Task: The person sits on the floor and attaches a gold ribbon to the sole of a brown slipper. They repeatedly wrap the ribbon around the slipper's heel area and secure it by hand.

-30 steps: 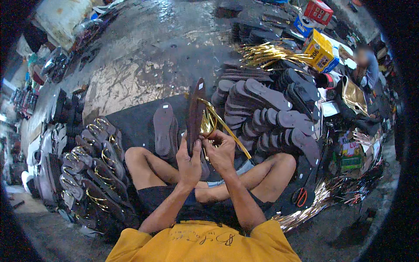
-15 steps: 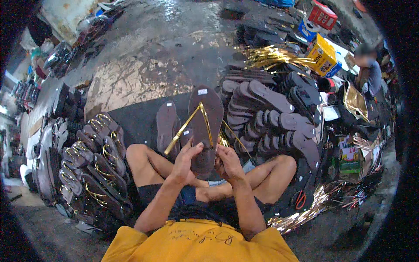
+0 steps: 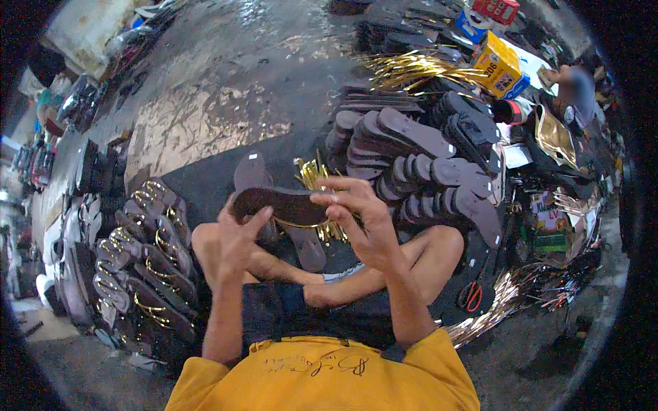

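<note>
A dark brown flip-flop (image 3: 286,204) is held crosswise over my lap, tilted, with a thin line of its gold strap along its lower edge. My left hand (image 3: 240,233) is closed round its left end, thumb on the near side. At the other end, my right hand (image 3: 367,222) has its fingers bent over the flip-flop and appears to grip it; what lies under the fingertips is hidden. Beyond it, a bundle of gold straps (image 3: 312,172) lies on the dark mat. A loose sole (image 3: 252,170) rests at the back left, another sole (image 3: 308,250) nearer my crossed legs.
Finished flip-flops with gold straps (image 3: 147,253) are piled on my left. Stacked brown soles (image 3: 411,137) stand on the right, with red-handled scissors (image 3: 473,296) nearer me. Farther off are gold strips (image 3: 415,72), a yellow box (image 3: 504,65) and another person (image 3: 579,96).
The flip-flop has turned from upright, strap facing me, to lying crosswise with the strap mostly hidden. My left hand moved left to its end; my right hand rose to the opposite end.
</note>
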### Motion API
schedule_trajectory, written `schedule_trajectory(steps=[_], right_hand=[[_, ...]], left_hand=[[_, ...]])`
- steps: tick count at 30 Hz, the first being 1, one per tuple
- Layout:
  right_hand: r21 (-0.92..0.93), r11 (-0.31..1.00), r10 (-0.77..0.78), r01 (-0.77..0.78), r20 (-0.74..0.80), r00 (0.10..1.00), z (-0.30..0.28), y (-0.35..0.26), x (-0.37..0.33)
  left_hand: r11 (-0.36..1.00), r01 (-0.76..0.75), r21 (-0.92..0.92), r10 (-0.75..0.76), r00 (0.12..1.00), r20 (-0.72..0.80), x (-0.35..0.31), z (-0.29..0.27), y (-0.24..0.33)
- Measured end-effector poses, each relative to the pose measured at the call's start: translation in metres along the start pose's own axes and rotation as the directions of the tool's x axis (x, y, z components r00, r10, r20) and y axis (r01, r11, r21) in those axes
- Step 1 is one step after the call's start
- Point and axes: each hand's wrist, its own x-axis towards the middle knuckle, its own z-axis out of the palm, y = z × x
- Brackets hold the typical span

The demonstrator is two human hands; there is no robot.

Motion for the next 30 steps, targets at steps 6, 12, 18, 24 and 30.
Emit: schedule_trajectory(steps=[6, 12, 18, 24, 30], right_hand=[[0.275, 0.826, 0.530, -0.492, -0.079, 0.845, 0.039, -0.011, -0.010], [-0.077, 0.949, 0.291, -0.305, -0.153, 0.944, 0.061, -0.006, -0.022], [-0.095, 0.959, 0.247, -0.268, -0.192, 0.950, 0.068, -0.008, -0.022], [0.073, 0.955, 0.292, -0.287, -0.070, 0.954, 0.062, 0.006, -0.031], [0.856, 0.326, 0.803, -0.400, -0.028, 0.595, 0.067, 0.023, -0.036]], left_hand=[[0.963, -0.244, -0.110, 0.211, 0.945, -0.250, -0.016, 0.050, -0.011], [0.957, -0.289, -0.007, 0.278, 0.927, -0.251, -0.027, 0.053, -0.007], [0.886, -0.448, 0.121, 0.464, 0.862, -0.203, -0.031, 0.058, -0.004], [0.741, -0.622, 0.253, 0.665, 0.732, -0.147, -0.027, 0.053, -0.009], [0.694, -0.716, -0.079, 0.618, 0.648, -0.447, 0.002, 0.064, -0.019]])
